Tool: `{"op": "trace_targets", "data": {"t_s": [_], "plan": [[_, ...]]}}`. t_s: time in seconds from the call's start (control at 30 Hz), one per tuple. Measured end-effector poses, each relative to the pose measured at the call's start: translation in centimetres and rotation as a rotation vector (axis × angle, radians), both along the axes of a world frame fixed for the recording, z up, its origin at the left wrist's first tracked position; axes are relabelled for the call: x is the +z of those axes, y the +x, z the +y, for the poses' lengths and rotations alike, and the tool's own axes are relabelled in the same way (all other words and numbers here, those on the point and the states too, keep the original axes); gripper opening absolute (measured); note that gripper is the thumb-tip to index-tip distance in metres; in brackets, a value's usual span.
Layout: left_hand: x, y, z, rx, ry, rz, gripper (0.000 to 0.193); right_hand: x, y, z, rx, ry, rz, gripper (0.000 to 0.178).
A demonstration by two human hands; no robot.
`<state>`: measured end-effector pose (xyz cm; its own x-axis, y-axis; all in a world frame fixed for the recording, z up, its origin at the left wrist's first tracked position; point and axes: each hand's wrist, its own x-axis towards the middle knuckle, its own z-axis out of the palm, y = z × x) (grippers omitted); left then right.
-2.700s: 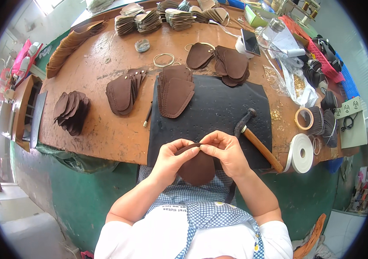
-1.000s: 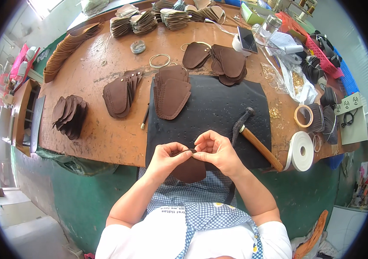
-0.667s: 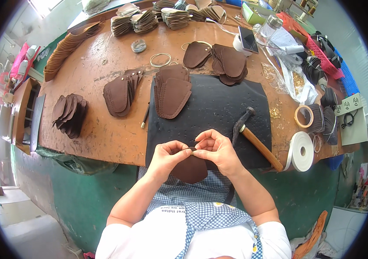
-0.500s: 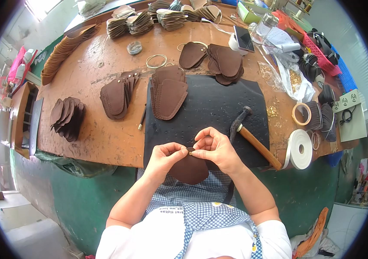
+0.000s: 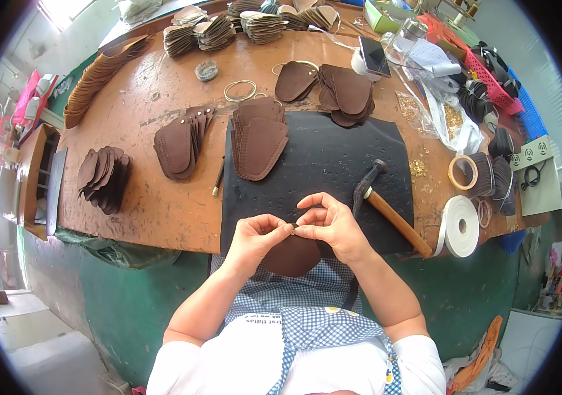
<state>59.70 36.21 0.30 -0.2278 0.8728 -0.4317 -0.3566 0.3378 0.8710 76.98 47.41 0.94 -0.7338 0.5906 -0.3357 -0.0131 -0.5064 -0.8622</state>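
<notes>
A dark brown leather piece (image 5: 292,257) hangs below my fingers at the front edge of the black mat (image 5: 320,155). My left hand (image 5: 259,238) pinches its upper end between thumb and forefinger. From the other side my right hand (image 5: 329,227) is closed, thumb and forefinger on a tiny brass-coloured fitting at that same end. My fingertips partly cover the fitting. Just right of my right hand, a hammer (image 5: 396,220) with a wooden handle lies on the mat. Stitch-holed brown leather pieces (image 5: 261,148) are stacked at the mat's left side.
More brown leather stacks (image 5: 179,148) lie left and behind, with a dark pile (image 5: 104,178) farther left. To the right are a white tape roll (image 5: 460,226), a tan tape roll (image 5: 463,172) and scattered brass bits (image 5: 418,168). A phone (image 5: 374,56) leans at the back.
Both hands keep their pinch on the leather piece, with only slight finger movement at the brass fitting. The whole view has shifted very slightly.
</notes>
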Motion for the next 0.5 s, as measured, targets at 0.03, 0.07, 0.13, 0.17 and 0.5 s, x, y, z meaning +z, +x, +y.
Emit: {"op": "trace_targets", "data": {"t_s": [0.03,0.07,0.13,0.17,0.5], "plan": [[-0.1,-0.1,0.0,0.000,-0.006,0.019,0.012,-0.1,-0.1,0.0,-0.004,-0.010,0.003,0.044],[-0.2,-0.1,-0.1,0.001,-0.013,0.037,0.012,-0.3,-0.2,0.1,-0.002,-0.013,0.005,0.044],[-0.1,0.0,0.0,-0.007,-0.002,0.044,0.012,-0.1,0.0,-0.1,-0.008,-0.010,0.032,0.043],[-0.1,0.2,0.1,-0.011,0.005,0.052,0.012,0.0,0.1,-0.1,-0.017,-0.005,0.028,0.043],[1.7,0.1,0.7,-0.078,0.038,0.234,0.008,-0.3,0.7,0.5,0.030,0.081,0.056,0.039]]}}
